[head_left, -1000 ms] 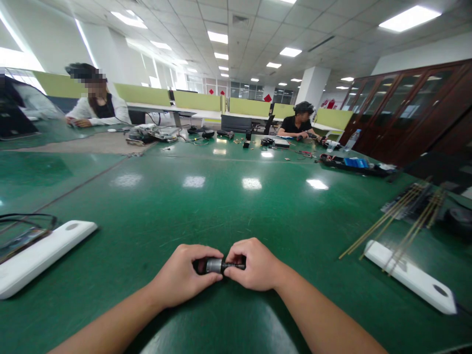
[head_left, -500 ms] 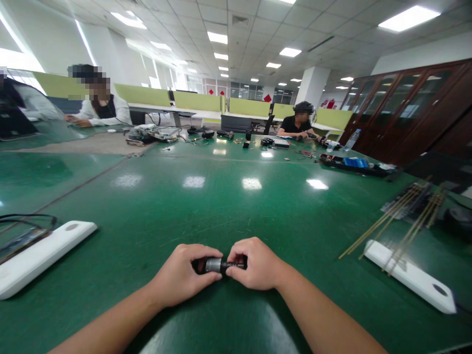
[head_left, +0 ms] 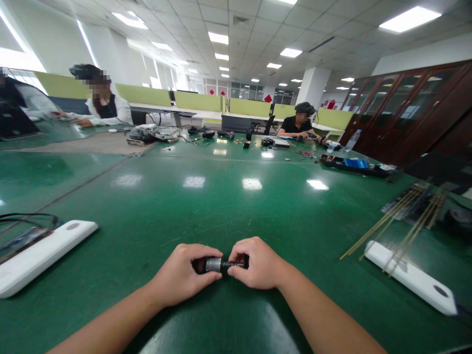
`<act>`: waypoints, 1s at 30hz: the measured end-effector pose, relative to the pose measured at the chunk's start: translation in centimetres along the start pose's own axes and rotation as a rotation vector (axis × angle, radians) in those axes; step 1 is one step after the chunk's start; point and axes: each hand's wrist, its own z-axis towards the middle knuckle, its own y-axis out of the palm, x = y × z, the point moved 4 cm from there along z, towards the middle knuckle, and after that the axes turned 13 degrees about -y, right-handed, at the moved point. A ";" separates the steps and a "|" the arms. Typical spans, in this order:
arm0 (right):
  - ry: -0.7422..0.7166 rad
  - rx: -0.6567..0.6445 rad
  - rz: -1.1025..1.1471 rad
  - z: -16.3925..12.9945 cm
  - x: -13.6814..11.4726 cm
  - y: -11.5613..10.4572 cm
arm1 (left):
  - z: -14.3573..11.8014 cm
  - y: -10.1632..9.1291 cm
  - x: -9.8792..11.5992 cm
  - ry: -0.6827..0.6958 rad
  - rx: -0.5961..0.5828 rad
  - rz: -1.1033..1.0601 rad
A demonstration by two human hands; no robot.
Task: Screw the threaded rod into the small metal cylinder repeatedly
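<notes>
Nowhere could any writing be read. Left of you lay a white bar (head_left: 40,251) on the green tabletop (head_left: 221,206). Your left hand (head_left: 182,275) and right hand (head_left: 256,263) each clamped an end of the small cylinder (head_left: 217,265), its long axis running left-right, low on the tabletop. Thin rods (head_left: 398,221) lay well apart, right.

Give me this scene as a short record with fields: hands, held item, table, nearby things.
left hand: grips the silver and black end of a small cylindrical part
right hand: pinches the part's thin dark end
surface: green table
left side: white flat bar, black cables
right side: another white bar, thin brass rods
far end: two seated people
</notes>
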 end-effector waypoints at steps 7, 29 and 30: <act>0.010 -0.011 0.000 0.0 -0.1 -0.1 | 0.0 0.0 0.1 0.014 -0.004 -0.003; 0.031 -0.021 -0.013 -0.1 -0.1 -0.5 | -0.1 -0.2 0.0 0.000 0.016 -0.002; 0.031 -0.020 -0.012 -0.1 -0.1 -0.5 | -0.1 -0.2 -0.1 0.000 0.016 -0.001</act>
